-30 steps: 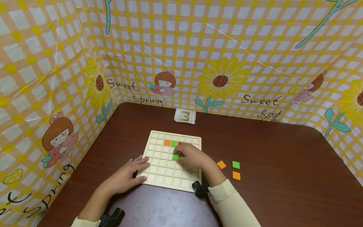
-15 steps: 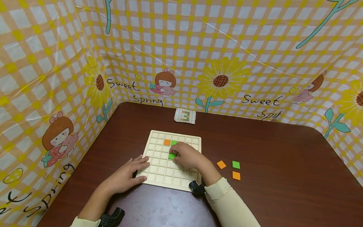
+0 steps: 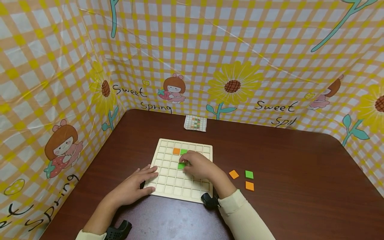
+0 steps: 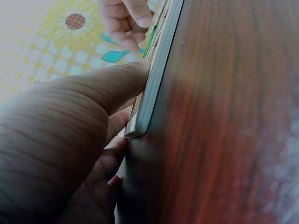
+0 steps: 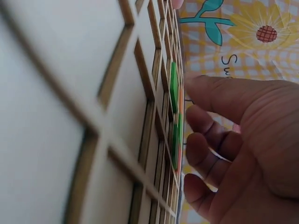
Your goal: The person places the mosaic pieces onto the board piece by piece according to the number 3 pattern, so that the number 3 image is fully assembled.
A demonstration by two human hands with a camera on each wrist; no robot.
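Checked backdrop cloth (image 3: 192,50): black script lettering throughout. Back panel, left: upper word (image 3: 130,91) "Sweet", lower word (image 3: 156,106) "Spring", beside printed girl (image 3: 174,89). Back panel, right: second upper word (image 3: 276,106) "Sweet"; clipped word (image 3: 284,121) beneath, "Sp" plus final strokes unclear. Left panel: slanting word (image 3: 53,199) "Spring"; partial word "et" at frame edge. Right-wrist view: "Swe" on cloth, running downward, remainder behind right hand (image 5: 257,130).
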